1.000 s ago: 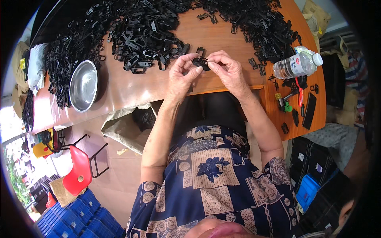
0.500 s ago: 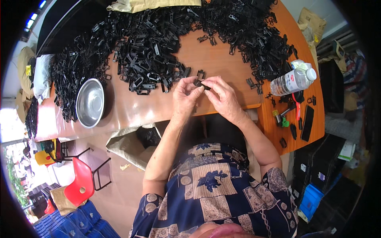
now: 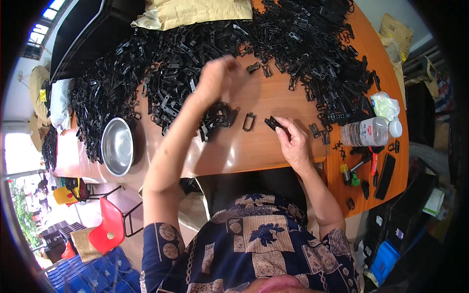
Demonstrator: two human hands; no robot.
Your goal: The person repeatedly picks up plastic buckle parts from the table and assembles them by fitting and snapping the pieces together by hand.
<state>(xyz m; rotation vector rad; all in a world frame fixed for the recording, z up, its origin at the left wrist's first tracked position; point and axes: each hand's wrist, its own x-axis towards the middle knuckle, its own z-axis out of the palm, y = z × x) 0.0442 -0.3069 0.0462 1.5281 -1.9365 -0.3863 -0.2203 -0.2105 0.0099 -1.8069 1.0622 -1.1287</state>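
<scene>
My right hand [image 3: 294, 143] pinches a small black plastic part [image 3: 272, 123] between thumb and fingers, just above the table's near half. My left hand [image 3: 217, 80] is reaching out over the heap of black plastic parts [image 3: 178, 73]; it is smeared by motion, so its fingers do not show clearly. Between the hands a single rectangular black frame [image 3: 249, 122] lies on the wooden table [image 3: 244, 156]. Beside it, to the left, is a small cluster of the same black parts [image 3: 220, 116].
A steel bowl [image 3: 117, 146] stands at the left. On the right are a water bottle [image 3: 371, 132], red-handled tool [image 3: 374, 163], green piece [image 3: 355, 179] and black bar [image 3: 385, 177]. Brown paper [image 3: 195, 12] covers the far edge. A red chair [image 3: 107, 227] stands at lower left.
Both hands were together around a small black part. My left hand has moved away, far and to the left, over the heap; my right hand keeps a part and has shifted right.
</scene>
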